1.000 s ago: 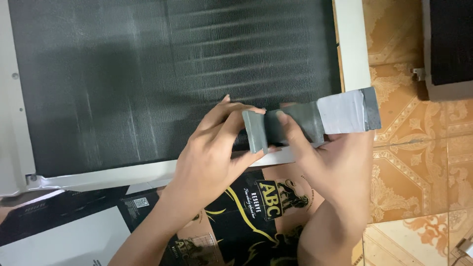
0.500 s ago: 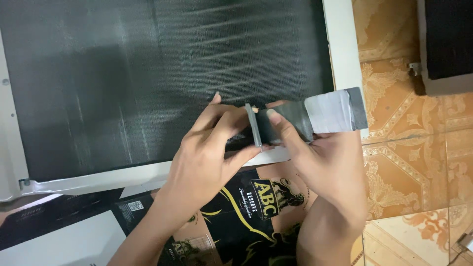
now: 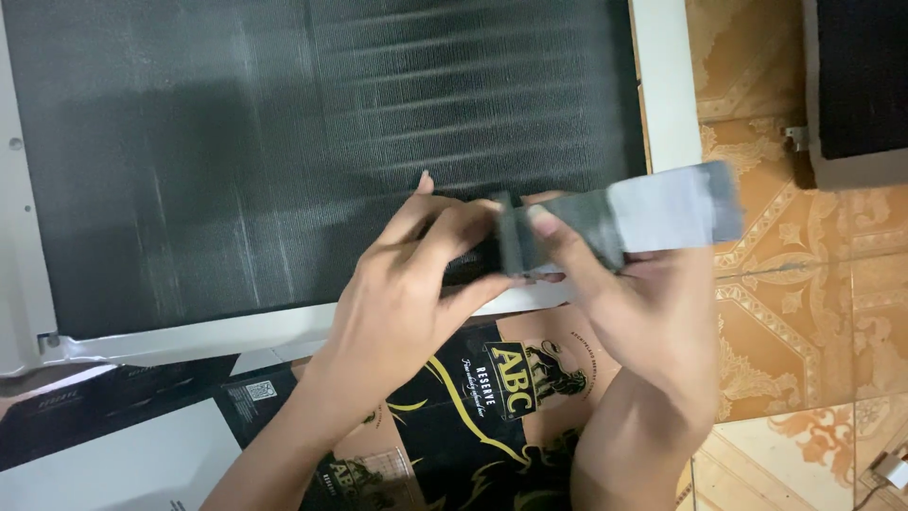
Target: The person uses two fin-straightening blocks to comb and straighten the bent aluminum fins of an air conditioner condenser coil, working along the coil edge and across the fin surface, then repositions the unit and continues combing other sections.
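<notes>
Far left of frame: white metal frame [image 3: 24, 284] edged a big dark finned coil panel [image 3: 284, 142], which filled the upper left and centre. Fins ran fine and close; some pale streaks showed across them.

Lower left: flattened cardboard box [image 3: 473, 416], black and tan with yellow print, lay on the floor under both forearms.

Centre: left hand [image 3: 407, 284] sat at the lower edge of the panel, fingers curled and pinched together on the dark left end of a grey block-shaped tool [image 3: 605, 218], thumb under, fingertips on top. Clamped, not loose.

Right of centre: right hand [image 3: 653, 312] gripped the same tool from below, index finger laid over its dark middle part, closed firmly around it. The tool's paler grey end stuck out to the right, past the white frame, over the orange patterned tiles [image 3: 785, 284]. Tool was slightly blurred; exact kind could not be told, looked like a fin comb or brush block.

Judgement on doing this well: both hands needed to keep the tool square to the fin lines, light even pressure, travel along the fins rather than across, since thin fins likely bend easily.

Upper right: corner of another dark unit [image 3: 861, 76] stood on the tiles, well apart from the hands.
</notes>
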